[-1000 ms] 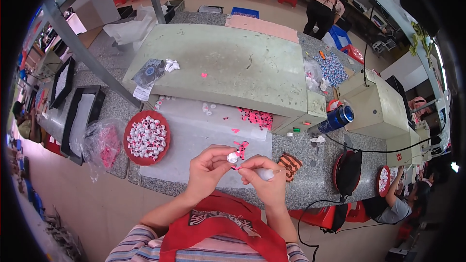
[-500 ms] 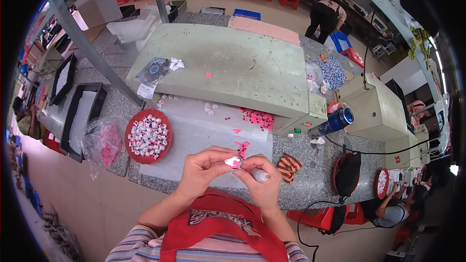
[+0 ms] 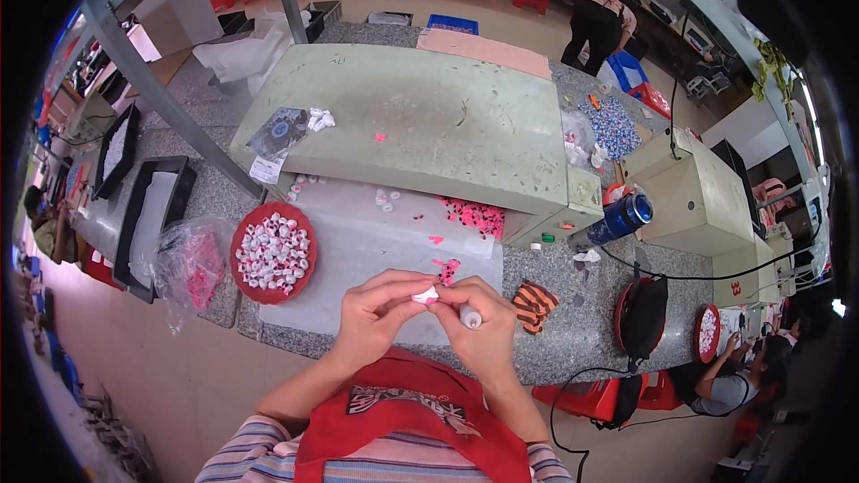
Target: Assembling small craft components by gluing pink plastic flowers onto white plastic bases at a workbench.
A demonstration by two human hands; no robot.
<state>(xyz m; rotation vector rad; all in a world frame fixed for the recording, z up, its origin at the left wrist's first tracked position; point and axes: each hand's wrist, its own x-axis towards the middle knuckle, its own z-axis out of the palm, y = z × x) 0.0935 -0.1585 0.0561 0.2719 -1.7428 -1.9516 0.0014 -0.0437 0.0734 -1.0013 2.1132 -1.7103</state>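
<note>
A clear plastic bag [image 3: 186, 261] of pink pieces lies at nine o'clock from the red round tray [image 3: 273, 252], on the speckled worktop's [image 3: 573, 331] left end, crumpled and half open. At eleven o'clock from the tray, on the pale green machine top [image 3: 429, 116], rests a flat dark packet [image 3: 278, 131] with a round grey mark, and a small white paper label [image 3: 266, 169] lies just below it at the top's edge. Toward two o'clock, right of the machine top, a clear bag [image 3: 612, 125] of blue-and-white speckled pieces sits on the worktop, with a smaller crumpled clear bag [image 3: 577, 139] just beside it on its left.
</note>
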